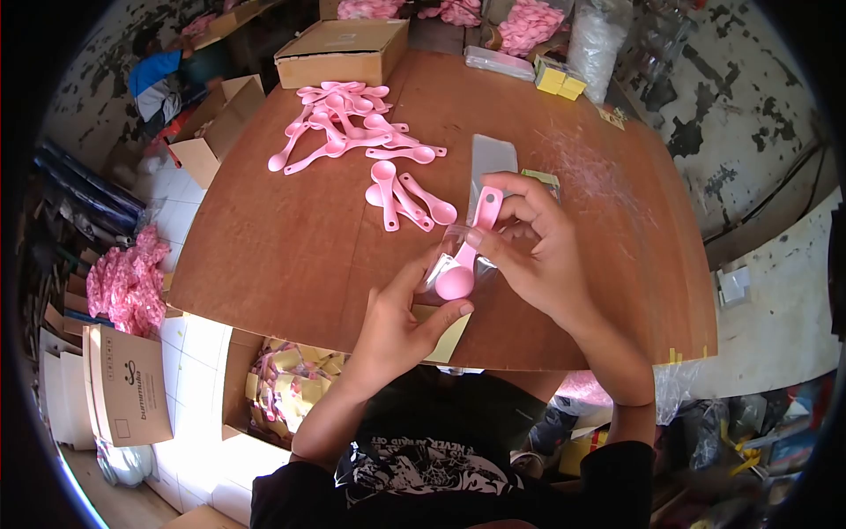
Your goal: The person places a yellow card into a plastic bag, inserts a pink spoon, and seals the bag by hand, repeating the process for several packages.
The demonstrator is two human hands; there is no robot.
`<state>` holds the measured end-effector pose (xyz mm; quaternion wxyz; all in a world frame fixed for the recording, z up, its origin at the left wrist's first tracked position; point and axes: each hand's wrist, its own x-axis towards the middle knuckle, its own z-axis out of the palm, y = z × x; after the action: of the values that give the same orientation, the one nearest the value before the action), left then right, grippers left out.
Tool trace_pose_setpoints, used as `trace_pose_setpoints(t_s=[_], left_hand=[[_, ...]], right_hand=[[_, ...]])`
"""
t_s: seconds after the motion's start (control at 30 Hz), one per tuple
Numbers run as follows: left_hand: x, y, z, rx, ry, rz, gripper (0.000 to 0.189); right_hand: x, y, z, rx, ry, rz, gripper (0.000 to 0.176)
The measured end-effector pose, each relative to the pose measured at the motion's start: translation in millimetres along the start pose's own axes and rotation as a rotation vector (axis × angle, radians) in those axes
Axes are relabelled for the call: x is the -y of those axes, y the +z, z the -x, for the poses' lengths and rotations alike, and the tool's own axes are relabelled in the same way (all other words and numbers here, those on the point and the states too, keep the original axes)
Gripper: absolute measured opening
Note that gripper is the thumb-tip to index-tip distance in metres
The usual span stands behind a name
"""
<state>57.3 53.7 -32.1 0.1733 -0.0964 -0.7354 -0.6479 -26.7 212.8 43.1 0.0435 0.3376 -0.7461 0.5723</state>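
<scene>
My left hand (398, 319) holds a small clear plastic bag (443, 260) by its lower end, over the near edge of the brown table (291, 256). My right hand (535, 247) pinches the handle of a pink plastic spoon (467, 260) whose bowl sits inside the bag. A yellow card (449, 339) lies under my left thumb. Three loose pink spoons (405, 198) lie just beyond my hands. A larger pile of pink spoons (348, 123) is spread further back.
A stack of clear bags (490, 163) lies behind my right hand. A cardboard box (344, 51), yellow packs (560, 79) and bags of pink spoons (529, 22) stand at the far edge. An open carton of packed spoons (286, 383) sits below the table.
</scene>
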Motion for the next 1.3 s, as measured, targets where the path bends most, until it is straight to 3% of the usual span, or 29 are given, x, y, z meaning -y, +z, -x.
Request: trace_pose_setpoints(t_s=[0.07, 0.2, 0.27, 0.4, 0.43, 0.47, 0.5, 0.57, 0.6, 0.77, 0.83, 0.87, 0.9, 0.97, 1.07, 1.3], left_hand=[[-3.8, 0.0, -2.5, 0.008, -0.018, 0.038, 0.062], [-6.0, -2.7, -1.0, 0.062, -0.112, 0.059, 0.064], [-5.3, 1.4, -3.6, 0.057, -0.064, 0.082, 0.068], [-6.4, 4.3, -1.6, 0.112, -0.028, 0.256, 0.084], [-7.5, 3.6, -3.5, 0.112, -0.026, 0.257, 0.084], [-9.0, 2.3, -6.0, 0.03, 0.11, 0.153, 0.088], [-9.6, 1.2, -7.5, -0.053, 0.244, 0.048, 0.092], [-8.7, 1.1, -6.1, -0.072, 0.197, 0.13, 0.09], [-8.4, 0.5, -6.8, -0.067, 0.198, 0.101, 0.086], [-17.3, -4.6, -15.8, -0.049, 0.189, 0.046, 0.071], [-27.8, -2.3, -23.9, -0.097, 0.289, -0.027, 0.053], [-31.8, -0.2, -24.6, -0.096, 0.291, -0.027, 0.053], [-35.3, 2.4, -24.2, -0.063, 0.198, 0.127, 0.044], [-36.9, 4.8, -21.3, -0.031, 0.104, 0.282, 0.036], [-37.2, 3.8, -18.2, -0.016, 0.02, 0.281, 0.02], [-44.8, 5.1, -13.9, 0.025, -0.021, 0.094, 0.02]], right_hand=[[5.5, 6.1, 2.4, -0.034, -0.118, 0.139, 0.029], [0.4, -0.2, 5.6, 0.021, -0.159, 0.092, 0.024], [-3.7, -2.2, 10.0, 0.126, -0.03, -0.065, 0.019], [15.0, -14.8, 7.5, 0.157, 0.076, -0.079, 0.014], [27.8, -24.2, 2.8, 0.05, -0.084, 0.082, 0.012], [33.6, -31.8, -1.5, -0.057, -0.243, 0.242, 0.01], [31.3, -37.8, -8.3, -0.056, -0.243, 0.243, 0.01], [24.3, -48.2, -24.9, -0.066, -0.412, 0.484, 0.009], [17.7, -48.7, -27.7, 0.031, -0.329, 0.465, 0.01], [35.4, -37.0, -9.6, 0.082, -0.298, 0.405, 0.012], [39.7, -32.7, -2.8, 0.132, -0.205, 0.257, 0.013], [40.1, -31.4, -0.3, 0.16, -0.18, 0.231, 0.014], [40.2, -29.8, 3.4, 0.158, -0.18, 0.232, 0.014], [38.5, -25.6, 10.4, 0.19, 0.039, 0.015, 0.014], [35.4, -21.2, 13.4, 0.154, -0.117, 0.162, 0.014], [36.8, -14.5, 19.7, 0.055, -0.402, 0.595, 0.011]])
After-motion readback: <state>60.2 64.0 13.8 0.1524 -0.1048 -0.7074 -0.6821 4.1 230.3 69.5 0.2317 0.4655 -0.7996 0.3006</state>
